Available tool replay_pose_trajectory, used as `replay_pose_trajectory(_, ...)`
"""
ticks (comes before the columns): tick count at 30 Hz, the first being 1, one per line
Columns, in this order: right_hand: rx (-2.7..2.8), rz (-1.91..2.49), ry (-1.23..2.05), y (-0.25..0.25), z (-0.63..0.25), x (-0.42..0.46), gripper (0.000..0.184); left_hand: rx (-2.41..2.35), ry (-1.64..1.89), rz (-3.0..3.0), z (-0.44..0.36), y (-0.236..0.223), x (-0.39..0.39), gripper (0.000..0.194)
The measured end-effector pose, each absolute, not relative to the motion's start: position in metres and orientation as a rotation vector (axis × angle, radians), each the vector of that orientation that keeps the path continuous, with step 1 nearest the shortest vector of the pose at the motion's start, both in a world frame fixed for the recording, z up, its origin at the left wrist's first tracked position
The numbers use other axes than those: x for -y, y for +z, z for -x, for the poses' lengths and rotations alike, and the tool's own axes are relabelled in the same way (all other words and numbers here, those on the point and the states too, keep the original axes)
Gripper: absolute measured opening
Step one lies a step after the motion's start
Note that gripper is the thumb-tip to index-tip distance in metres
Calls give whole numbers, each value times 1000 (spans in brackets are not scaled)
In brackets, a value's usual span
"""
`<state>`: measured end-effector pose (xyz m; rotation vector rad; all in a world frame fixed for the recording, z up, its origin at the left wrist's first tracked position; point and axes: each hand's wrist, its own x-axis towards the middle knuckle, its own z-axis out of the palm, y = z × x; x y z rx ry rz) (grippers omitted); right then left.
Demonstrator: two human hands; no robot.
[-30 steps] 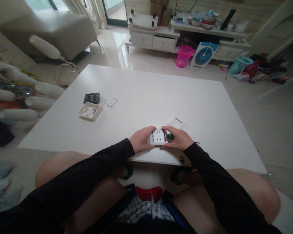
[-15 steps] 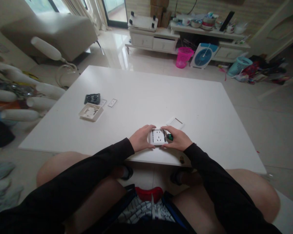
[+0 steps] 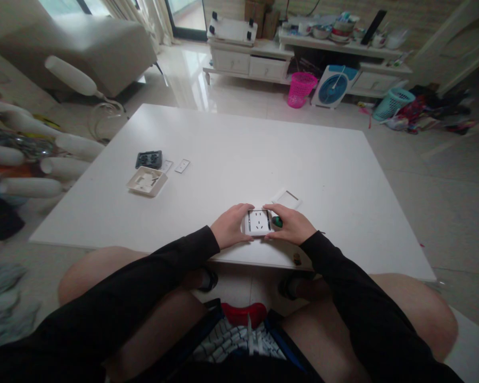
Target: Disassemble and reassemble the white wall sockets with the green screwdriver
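Observation:
A white wall socket (image 3: 259, 222) with several dark slots lies face up near the table's front edge. My left hand (image 3: 232, 227) grips its left side, thumb at the near edge and fingers at the far one. On the opposite side my right hand (image 3: 291, 224) holds it in the same way. Under the right hand shows the green handle of a screwdriver (image 3: 278, 221); its thin shaft pokes out by the wrist. Just beyond that hand rests a white rectangular frame (image 3: 280, 201). Small brass-coloured bits (image 3: 297, 259) sit at the front edge.
On the left of the white table (image 3: 231, 143) are a cream back box (image 3: 143, 188), a dark socket module (image 3: 149, 159) and a small white cover plate (image 3: 182, 166). A pink basket (image 3: 301, 90) and a blue fan (image 3: 332, 88) stand on the floor beyond.
Both hands keep their hold on the socket with hardly any movement. The whole view shifts slightly; the things on the table stay in place.

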<state>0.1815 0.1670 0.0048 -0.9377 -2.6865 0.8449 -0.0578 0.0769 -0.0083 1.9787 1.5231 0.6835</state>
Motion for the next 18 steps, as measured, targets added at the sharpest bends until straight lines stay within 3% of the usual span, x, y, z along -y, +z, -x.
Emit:
replay_pose_trajectory(7,2687,843,856,5,-181,-167,78,-1520,672,-2065,56,-8,-75,72)
replay_pose_trajectory(18,2594,801,865,5,-180,-169,73,-1494,813,-1804,67,-5,-86,76)
